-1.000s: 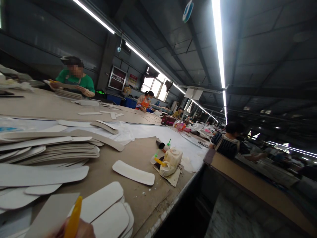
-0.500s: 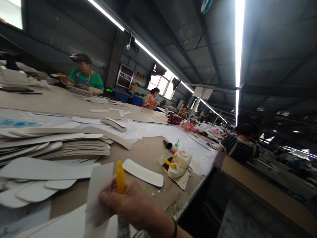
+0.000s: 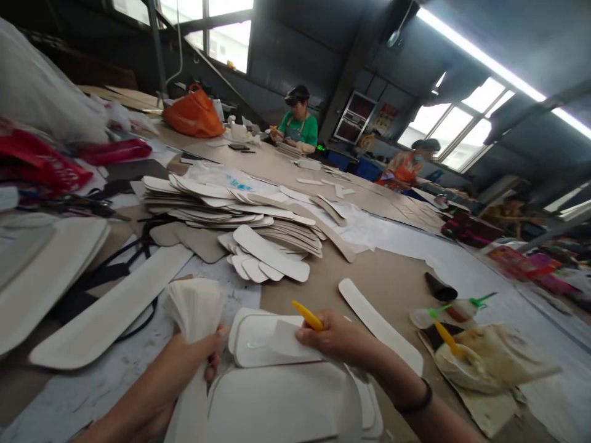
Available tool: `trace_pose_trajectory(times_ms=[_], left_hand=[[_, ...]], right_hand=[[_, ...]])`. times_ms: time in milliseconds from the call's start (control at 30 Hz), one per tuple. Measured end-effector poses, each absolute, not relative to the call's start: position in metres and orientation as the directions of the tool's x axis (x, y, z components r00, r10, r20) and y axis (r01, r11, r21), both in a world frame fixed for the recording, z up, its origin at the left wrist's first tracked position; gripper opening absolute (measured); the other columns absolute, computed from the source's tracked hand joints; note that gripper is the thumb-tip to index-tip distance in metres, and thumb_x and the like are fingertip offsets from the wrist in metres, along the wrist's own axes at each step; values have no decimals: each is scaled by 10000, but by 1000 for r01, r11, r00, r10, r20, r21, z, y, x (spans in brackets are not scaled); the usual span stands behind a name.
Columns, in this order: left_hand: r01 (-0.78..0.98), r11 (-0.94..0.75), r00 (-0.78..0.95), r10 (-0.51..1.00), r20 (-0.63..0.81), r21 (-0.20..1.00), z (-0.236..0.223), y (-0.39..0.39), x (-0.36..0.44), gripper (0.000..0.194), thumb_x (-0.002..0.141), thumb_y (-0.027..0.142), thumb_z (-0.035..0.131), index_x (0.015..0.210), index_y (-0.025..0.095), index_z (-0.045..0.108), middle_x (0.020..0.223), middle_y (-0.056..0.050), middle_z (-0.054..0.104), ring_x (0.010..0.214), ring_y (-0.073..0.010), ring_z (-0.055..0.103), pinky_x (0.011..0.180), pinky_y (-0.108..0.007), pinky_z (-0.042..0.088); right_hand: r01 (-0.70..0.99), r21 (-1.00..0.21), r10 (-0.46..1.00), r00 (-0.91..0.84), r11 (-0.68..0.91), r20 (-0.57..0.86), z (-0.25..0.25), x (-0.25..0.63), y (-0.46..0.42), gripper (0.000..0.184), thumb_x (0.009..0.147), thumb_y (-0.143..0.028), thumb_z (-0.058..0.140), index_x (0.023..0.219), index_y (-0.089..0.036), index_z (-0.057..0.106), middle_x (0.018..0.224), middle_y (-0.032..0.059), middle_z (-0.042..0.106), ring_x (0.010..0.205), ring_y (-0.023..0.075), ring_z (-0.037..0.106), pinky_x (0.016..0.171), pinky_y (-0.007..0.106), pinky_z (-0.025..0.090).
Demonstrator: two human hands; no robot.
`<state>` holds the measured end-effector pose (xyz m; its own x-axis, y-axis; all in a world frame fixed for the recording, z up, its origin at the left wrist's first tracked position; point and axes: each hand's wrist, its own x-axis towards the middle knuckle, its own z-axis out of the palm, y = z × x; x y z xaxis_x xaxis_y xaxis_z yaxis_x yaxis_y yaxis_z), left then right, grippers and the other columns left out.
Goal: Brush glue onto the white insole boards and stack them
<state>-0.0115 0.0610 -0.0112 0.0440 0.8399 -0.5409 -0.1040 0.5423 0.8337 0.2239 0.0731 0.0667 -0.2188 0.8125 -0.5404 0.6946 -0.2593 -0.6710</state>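
Note:
My left hand [image 3: 184, 363] is closed round a fanned stack of white paper slips [image 3: 196, 307] held upright. My right hand [image 3: 335, 338] grips a yellow-handled tool [image 3: 307, 315] and pinches a small white slip [image 3: 289, 341] against a stack of white rounded card pieces [image 3: 258, 344] in front of me. More rounded card pieces [image 3: 281, 406] lie below, close to my body.
A big pile of long white and grey card strips [image 3: 231, 215] lies mid-table. A single strip [image 3: 378, 323] lies right of my hand. Glue bottles and a stained rag [image 3: 466, 357] sit at the right. An orange bag [image 3: 194, 114] and other workers [image 3: 298, 123] are further back.
The view swung left and down onto the table. My left hand with the slip stack came into sight, and my right hand lowered the slip and tool onto the card pieces.

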Motion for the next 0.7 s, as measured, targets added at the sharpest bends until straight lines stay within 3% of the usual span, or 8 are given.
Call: trace_pose_trajectory(times_ms=[167,467,600,700], left_hand=[[-56,607,88,794,-602,792,-11,70,-15,504,523,535,766,803,147,606,470,70,494,450,-87,392,463,-192,299],[4,691,185,710,-680,723,-1,79,-12,370,518,446,779,590,148,572,420,45,494,425,-81,380,460,-195,260],[9,686,201,712,-673,728,2,79,-12,350,525,440,766,606,162,569,453,52,506,454,-79,379,469,-192,284],[58,644,180,745,-642,763,1,79,-9,404,527,470,752,729,149,614,489,52,517,476,-85,394,472,-194,295]], right_hand=[[784,-593,748,-280,-184,-602,58,202,99,245,759,-329,556,585,-191,454,544,-67,377,519,80,356,482,217,263],[907,-421,736,-271,-21,-620,51,185,112,207,773,-341,577,684,-161,629,569,-34,489,527,96,431,483,220,283],[924,-381,743,-278,33,-609,51,182,111,238,788,-351,570,772,-147,694,644,21,613,545,113,485,481,226,290],[933,-352,747,-284,71,-601,52,181,110,278,800,-368,558,828,-143,718,707,65,682,569,134,538,478,231,298]])
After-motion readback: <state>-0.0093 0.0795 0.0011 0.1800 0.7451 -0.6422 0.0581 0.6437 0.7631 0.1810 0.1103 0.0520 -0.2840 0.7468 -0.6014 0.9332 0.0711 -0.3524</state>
